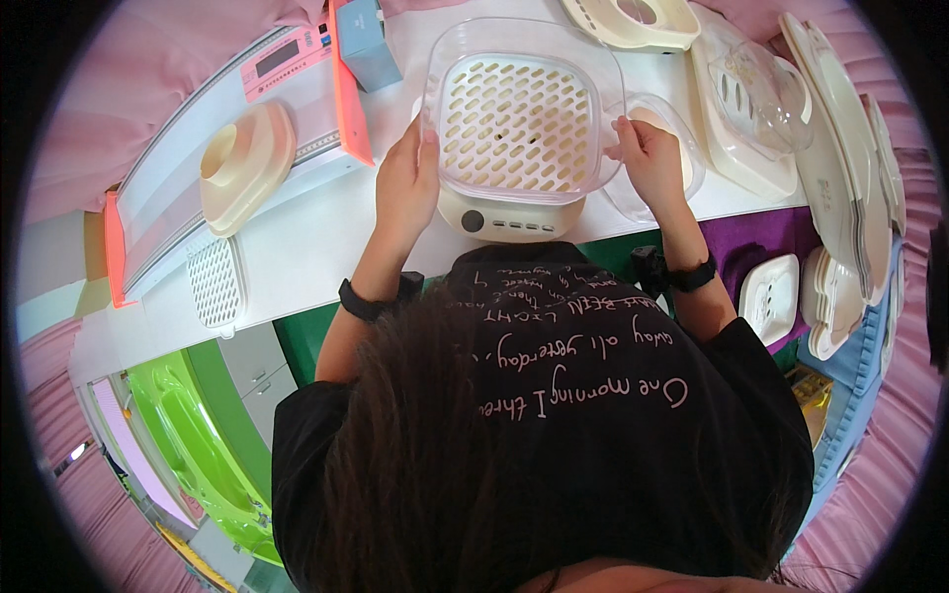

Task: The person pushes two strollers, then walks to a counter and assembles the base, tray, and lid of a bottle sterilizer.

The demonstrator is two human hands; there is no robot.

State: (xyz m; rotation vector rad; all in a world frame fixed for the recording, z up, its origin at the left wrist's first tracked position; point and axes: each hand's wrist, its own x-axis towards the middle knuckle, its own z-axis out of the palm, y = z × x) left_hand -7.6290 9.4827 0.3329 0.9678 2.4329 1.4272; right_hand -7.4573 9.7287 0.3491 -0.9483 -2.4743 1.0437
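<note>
Head; left hand (pixel 407 170) flattish; right hand (pixel 648 156) curled (both gripping clear container (pixel 524 38))

- We see pink gathered fabric (pixel 133 109) hung like curtains at the upper left, with more of it down the right side and in the lower corners.
- Before us runs a long white table (pixel 297 227), its front edge bowed by the lens.
- Below it we find a dark green surface (pixel 299 341), floor or cloth we cannot tell, and a purple patch (pixel 766 235) toward the right.
- At the lower left we make out a grey cabinet (pixel 262 381) with small handles.
- Along the right we notice a blue pleated edging (pixel 858 385).
- Our light is bright and fairly even across the tabletop.
</note>
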